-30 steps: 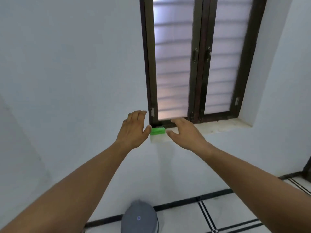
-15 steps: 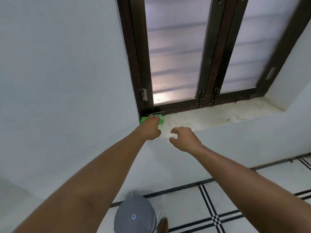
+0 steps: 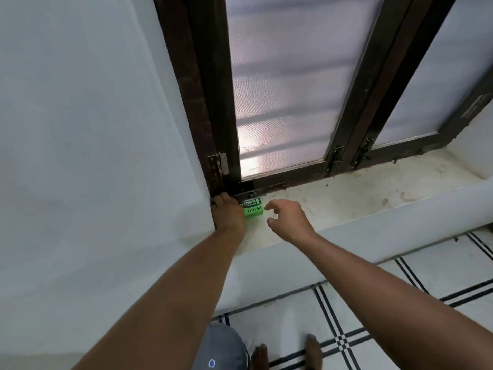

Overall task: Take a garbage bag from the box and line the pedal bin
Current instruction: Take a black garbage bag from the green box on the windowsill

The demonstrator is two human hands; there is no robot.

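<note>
Resting at far left of the pale window sill (image 3: 346,201), left hand (image 3: 228,213) laid over the left end of the green box (image 3: 253,209) — fingers curled down on it, grip itself hidden behind the knuckles, cannot tell whether closed. Box tucked into the corner against the dark window frame (image 3: 210,102). Just right of the box, right hand (image 3: 289,218) hovering — fingers half open, holding nothing. Near bottom edge, grey pedal bin (image 3: 224,348) on the tiled floor (image 3: 400,289), bare feet (image 3: 313,349) beside it.
</note>
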